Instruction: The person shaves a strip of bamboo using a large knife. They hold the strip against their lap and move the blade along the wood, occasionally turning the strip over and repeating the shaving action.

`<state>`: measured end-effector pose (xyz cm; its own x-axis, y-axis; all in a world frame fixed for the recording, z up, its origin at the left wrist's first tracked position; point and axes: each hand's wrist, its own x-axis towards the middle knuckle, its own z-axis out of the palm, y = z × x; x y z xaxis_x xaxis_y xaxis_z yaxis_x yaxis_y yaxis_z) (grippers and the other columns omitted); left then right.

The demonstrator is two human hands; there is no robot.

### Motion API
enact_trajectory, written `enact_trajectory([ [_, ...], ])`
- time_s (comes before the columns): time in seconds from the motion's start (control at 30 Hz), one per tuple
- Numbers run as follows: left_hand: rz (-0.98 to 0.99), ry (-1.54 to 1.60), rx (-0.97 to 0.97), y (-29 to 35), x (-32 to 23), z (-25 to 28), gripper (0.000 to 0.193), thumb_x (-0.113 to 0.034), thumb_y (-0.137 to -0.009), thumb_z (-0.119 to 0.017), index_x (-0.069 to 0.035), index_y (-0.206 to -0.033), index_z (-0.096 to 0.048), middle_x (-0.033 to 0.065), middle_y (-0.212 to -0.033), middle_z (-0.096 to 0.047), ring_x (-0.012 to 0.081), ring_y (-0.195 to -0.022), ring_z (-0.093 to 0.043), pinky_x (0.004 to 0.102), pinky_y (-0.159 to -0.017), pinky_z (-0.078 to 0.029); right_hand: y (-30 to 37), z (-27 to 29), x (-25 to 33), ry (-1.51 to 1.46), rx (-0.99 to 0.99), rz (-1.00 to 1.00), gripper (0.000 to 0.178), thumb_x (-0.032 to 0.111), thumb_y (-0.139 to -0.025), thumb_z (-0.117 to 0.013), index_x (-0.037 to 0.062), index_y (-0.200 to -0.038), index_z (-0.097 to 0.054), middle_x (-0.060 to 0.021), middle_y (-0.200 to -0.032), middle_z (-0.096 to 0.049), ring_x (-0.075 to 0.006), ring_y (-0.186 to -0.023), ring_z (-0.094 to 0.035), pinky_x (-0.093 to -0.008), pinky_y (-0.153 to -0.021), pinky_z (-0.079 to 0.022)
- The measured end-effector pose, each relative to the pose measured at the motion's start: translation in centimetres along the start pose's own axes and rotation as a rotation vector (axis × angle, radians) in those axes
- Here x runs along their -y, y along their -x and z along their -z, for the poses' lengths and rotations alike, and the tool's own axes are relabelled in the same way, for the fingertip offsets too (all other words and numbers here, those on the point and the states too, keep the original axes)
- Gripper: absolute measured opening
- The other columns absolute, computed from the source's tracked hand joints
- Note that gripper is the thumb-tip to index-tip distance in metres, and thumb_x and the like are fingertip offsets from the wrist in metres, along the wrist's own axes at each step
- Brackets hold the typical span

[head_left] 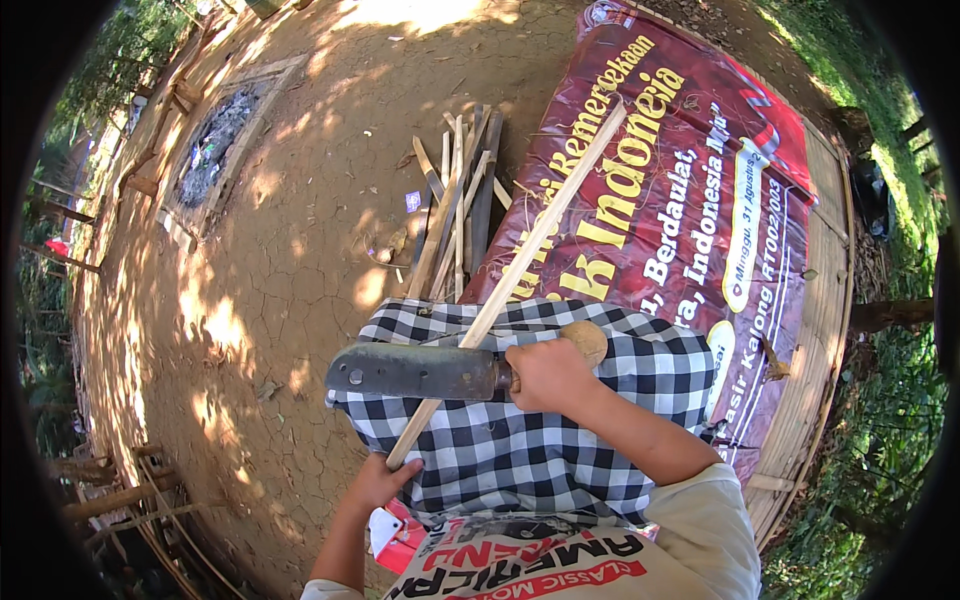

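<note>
Two hands are at work. The left hand (pixel 385 483) grips the near end of a long thin stick (pixel 560 222), which slants over the checked cloth (pixel 545 455) and out above the red sheet (pixel 690 215). The right hand (pixel 548 376) is closed around the handle of a big knife (pixel 430 373), and its blade crosses the stick. I cannot tell if it bites. This looks like the trimming part. The next move seems to need a tight hold, with the left hand clear of the blade.
</note>
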<state>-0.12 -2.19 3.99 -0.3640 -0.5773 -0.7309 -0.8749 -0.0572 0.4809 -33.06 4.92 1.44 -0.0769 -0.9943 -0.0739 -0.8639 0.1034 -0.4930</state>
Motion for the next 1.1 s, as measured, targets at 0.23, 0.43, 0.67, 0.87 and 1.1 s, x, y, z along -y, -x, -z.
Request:
enact_trajectory([
  [0.23,-0.096,0.094,-0.110,-0.3,1.6,-1.3,0.052,-0.039,-0.082,-0.075,0.011,-0.085,-0.065,0.0143,-0.064,-0.063,0.0166,-0.061,-0.057,0.0359,-0.059,-0.049,-1.3,1.6,-1.0,0.078,0.104,0.018,0.020,0.019,-0.063,-0.068,0.0063,-0.078,-0.065,-0.0123,-0.074,-0.069,-0.0299,-0.068,-0.069,-0.0409,-0.064,-0.054],
  [0.43,-0.126,0.111,-0.125,-0.4,1.8,-1.3,0.055,-0.042,-0.082,-0.074,0.012,-0.082,-0.064,0.0148,-0.061,-0.060,0.0164,-0.060,-0.055,0.0366,-0.058,-0.048,-1.2,2.7,-3.9,0.192,0.039,0.009,0.017,0.017,-0.062,-0.067,0.0064,-0.074,-0.063,-0.0108,-0.072,-0.067,-0.0288,-0.066,-0.067,-0.0391,-0.063,-0.053],
  [0.67,-0.094,0.095,-0.096,-1.0,2.8,-1.5,0.057,-0.045,-0.081,-0.073,0.011,-0.081,-0.066,0.0152,-0.058,-0.059,0.0195,-0.057,-0.057,0.0386,-0.057,-0.048,-1.2,3.4,-5.0,0.219,-0.064,0.030,0.017,0.017,-0.059,-0.068,0.0070,-0.071,-0.060,-0.0116,-0.067,-0.064,-0.0315,-0.064,-0.065,-0.0414,-0.060,-0.052],
  [0.87,0.091,-0.018,0.024,-0.2,0.2,0.0,0.054,-0.045,-0.081,-0.073,0.009,-0.085,-0.068,0.0160,-0.063,-0.062,0.0215,-0.060,-0.061,0.0379,-0.058,-0.049,-1.1,8.6,-12.9,0.296,-0.152,-0.449,0.021,0.019,-0.069,-0.064,0.0040,-0.085,-0.067,-0.0192,-0.074,-0.068,-0.0353,-0.073,-0.069,-0.0456,-0.067,-0.055],
  [1.1,0.140,-0.082,0.096,-0.3,-1.2,1.1,0.071,-0.059,-0.076,-0.072,0.011,-0.084,-0.065,0.0192,-0.071,-0.065,0.0272,-0.068,-0.065,0.0389,-0.063,-0.051,-0.5,7.6,-12.8,0.315,-0.166,-0.469,0.024,0.019,-0.069,-0.066,0.0008,-0.084,-0.066,-0.0213,-0.075,-0.068,-0.0380,-0.069,-0.067,-0.0470,-0.067,-0.055],
])
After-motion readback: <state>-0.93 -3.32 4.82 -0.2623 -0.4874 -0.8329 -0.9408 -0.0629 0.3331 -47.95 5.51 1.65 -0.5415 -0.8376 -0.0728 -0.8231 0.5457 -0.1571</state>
